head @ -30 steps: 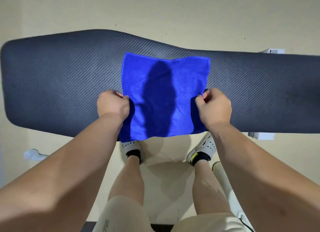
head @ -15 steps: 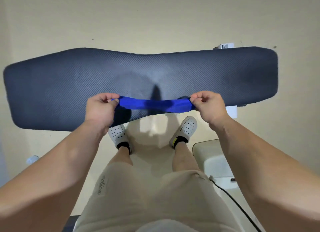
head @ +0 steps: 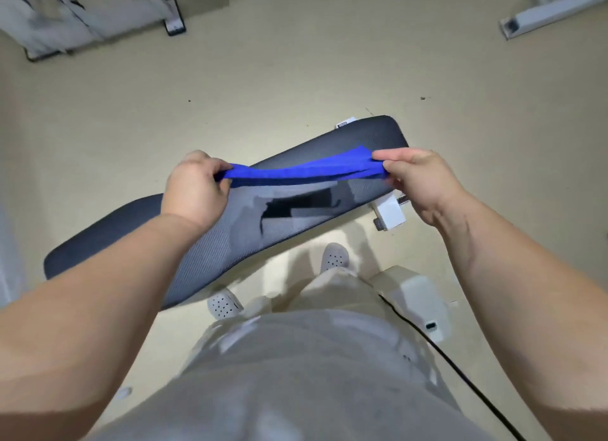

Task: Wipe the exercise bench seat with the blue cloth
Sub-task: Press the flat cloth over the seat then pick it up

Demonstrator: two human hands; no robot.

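Observation:
The blue cloth [head: 306, 171] is stretched in the air as a narrow band between my two hands, seen edge-on. My left hand [head: 194, 190] pinches its left end and my right hand [head: 424, 184] pinches its right end. Below them the long dark padded bench seat [head: 148, 243] runs diagonally from lower left to upper right. The cloth hangs above the seat's right half and does not touch it. The cloth's shadow falls on the seat.
A white bench frame part [head: 390, 212] sticks out under the seat's right end. A white block [head: 418, 296] with a black cable [head: 460, 375] lies on the beige floor at my right. Grey equipment [head: 82, 13] stands at top left, a white bar [head: 552, 9] at top right.
The cloth lay spread flat on the seat; both hands have lifted it off and raised it as a taut band. The view has pulled back and tilted, showing more floor.

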